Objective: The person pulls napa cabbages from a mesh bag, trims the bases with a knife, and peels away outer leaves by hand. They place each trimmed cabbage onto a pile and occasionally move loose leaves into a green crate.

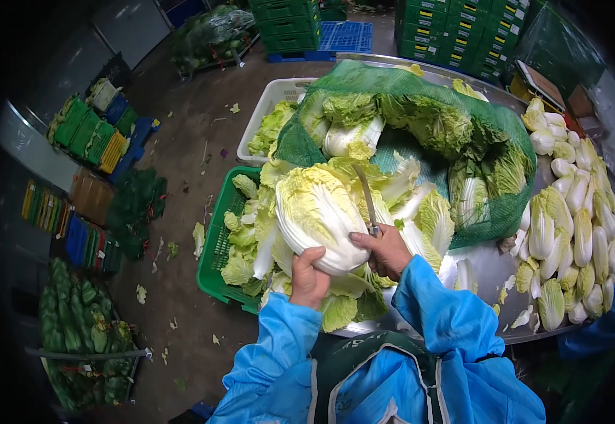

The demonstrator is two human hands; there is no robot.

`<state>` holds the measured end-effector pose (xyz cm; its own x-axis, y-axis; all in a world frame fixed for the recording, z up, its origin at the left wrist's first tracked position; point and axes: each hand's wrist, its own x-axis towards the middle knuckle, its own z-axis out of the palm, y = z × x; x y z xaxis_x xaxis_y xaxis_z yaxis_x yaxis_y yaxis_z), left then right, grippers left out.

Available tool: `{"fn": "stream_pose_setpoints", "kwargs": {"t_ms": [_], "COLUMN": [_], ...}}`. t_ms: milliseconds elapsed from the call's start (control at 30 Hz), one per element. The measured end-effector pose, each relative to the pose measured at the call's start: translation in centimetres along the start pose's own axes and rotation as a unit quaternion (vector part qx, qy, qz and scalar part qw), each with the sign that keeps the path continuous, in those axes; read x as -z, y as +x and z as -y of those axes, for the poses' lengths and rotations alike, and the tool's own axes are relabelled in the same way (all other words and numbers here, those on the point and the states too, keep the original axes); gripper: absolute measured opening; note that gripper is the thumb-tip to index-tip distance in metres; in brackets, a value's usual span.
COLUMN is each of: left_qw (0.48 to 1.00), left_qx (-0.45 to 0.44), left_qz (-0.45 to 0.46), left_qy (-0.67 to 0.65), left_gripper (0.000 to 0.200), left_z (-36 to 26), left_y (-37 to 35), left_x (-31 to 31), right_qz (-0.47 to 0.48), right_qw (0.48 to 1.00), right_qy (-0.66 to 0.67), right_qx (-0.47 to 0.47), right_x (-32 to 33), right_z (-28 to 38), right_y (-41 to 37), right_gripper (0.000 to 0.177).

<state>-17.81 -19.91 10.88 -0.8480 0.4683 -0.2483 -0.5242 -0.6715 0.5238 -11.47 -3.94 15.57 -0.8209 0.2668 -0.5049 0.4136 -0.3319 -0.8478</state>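
Bright overhead centre; dark vignetted corners; strong fisheye bending; sharp focus

Before us the cabbage [318, 215] rests at the near edge of the table [490, 272], the knife [366, 198] against its right side. Behind them the net sack [456, 141] lies on the table, trimmed heads [569, 212] in rows to our right. Left of the table stands the near crate [214, 247], leaves in it, the far crate [272, 99] behind it

Green mesh sack [463, 141] of cabbages on a steel desk [490, 272], trimmed cabbages [576, 226] piled at right. Green crate [212, 251] and white crate [268, 106] of loose leaves alongside.
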Motion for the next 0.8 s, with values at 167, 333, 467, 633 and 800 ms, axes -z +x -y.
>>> {"fn": "stream_pose_setpoints", "kwargs": {"t_ms": [167, 333, 467, 633, 800], "left_qw": [1.000, 0.996, 0.991, 0.990, 0.997], "left_qx": [0.004, -0.021, -0.073, -0.099, -0.063], "left_qz": [0.017, -0.038, -0.058, -0.058, -0.045], "left_qy": [0.010, 0.077, 0.096, 0.082, -0.019], "left_gripper": [0.056, 0.052, 0.051, 0.051, 0.052], "left_z": [-0.1, 1.0, 1.5, 1.8, 0.3], "left_y": [-0.3, 0.2, 0.8, 0.2, 0.3], "left_x": [-1.5, -1.3, -1.1, -1.1, -0.1], "right_qz": [-0.019, -0.048, -0.057, -0.105, -0.125], "right_qw": [0.999, 0.966, 0.970, 0.982, 0.973], "right_qy": [0.027, -0.072, 0.036, 0.070, 0.194], "right_qx": [0.002, 0.245, 0.234, 0.141, -0.019], "right_x": [0.4, -1.5, -1.1, -0.4, 3.2], "right_z": [-0.7, -0.9, -0.9, -1.7, -3.9], "right_y": [0.6, 0.4, 0.8, 0.9, 3.2], "right_gripper": [0.039, 0.044, 0.038, 0.024, 0.030]}}
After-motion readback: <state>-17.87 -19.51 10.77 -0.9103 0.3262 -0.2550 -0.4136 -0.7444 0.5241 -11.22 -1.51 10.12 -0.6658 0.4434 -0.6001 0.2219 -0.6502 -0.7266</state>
